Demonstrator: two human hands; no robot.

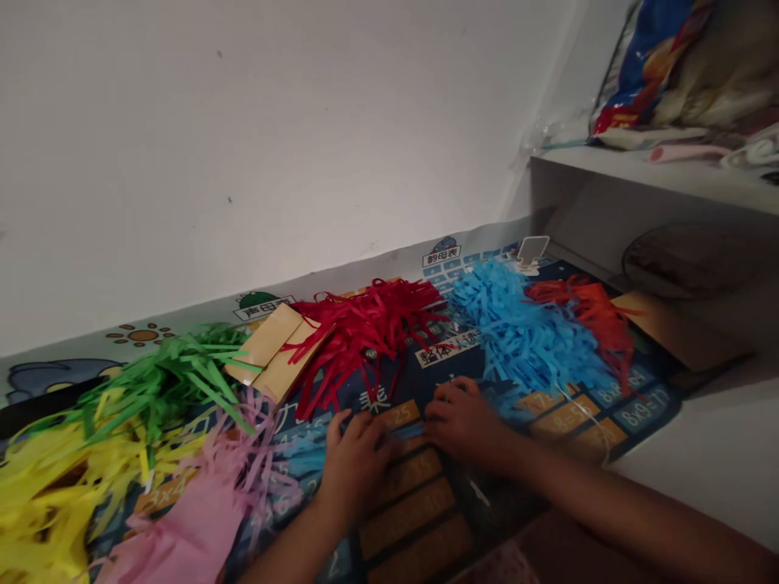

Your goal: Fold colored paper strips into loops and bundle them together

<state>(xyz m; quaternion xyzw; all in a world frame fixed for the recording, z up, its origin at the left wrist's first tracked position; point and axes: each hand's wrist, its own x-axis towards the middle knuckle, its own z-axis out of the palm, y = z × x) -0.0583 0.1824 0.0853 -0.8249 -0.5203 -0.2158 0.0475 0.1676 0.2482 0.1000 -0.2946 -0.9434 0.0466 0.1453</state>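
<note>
Both of my hands are at the front middle of the table mat, a short way apart. A narrow light-blue paper tassel [304, 451] stretches between them, its fringed strips spreading past my left hand [358, 454]. The fingers of that hand curl over the paper. My right hand [461, 422] is closed round the tassel's other side, beside the big pile of blue fringed paper [523, 328]. Red fringed paper [371, 332] lies just beyond my hands. Pink fringed paper [195, 511] is to the left of my left wrist. My palms and the tassel's middle are partly hidden.
Green [164, 381] and yellow fringed paper [49, 487] lie at the left, with a brown paper packet [277, 350] near the wall. Orange-red fringed paper [593, 312], a small white stand [533, 251] and brown card [675, 328] are at the right, near a loaded shelf [657, 174].
</note>
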